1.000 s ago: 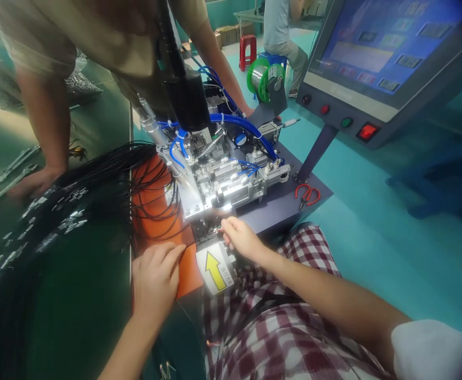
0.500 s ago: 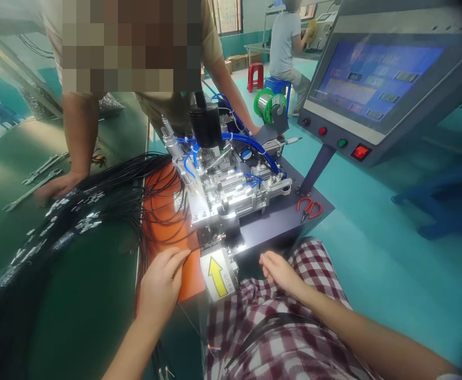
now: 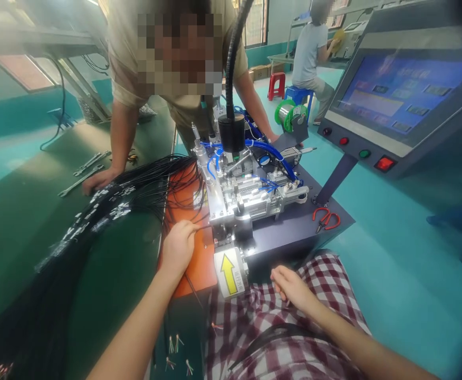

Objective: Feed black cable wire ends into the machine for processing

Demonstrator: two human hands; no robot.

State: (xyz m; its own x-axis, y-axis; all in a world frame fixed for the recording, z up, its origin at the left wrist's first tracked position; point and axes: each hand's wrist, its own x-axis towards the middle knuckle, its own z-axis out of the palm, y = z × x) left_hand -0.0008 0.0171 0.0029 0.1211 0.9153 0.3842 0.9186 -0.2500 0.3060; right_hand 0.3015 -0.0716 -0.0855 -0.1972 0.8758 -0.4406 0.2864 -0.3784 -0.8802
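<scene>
Head view: left hand (image 3: 179, 245) pinches a black cable (image 3: 204, 227), grip closed tight.

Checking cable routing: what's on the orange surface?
Black cables and a pale label show on the orange surface; the left hand is over it. What they cover can't be seen.

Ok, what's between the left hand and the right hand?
In the head view, part of the orange sheet and the arrow-marked white plate lie between the left hand and right hand.
</scene>
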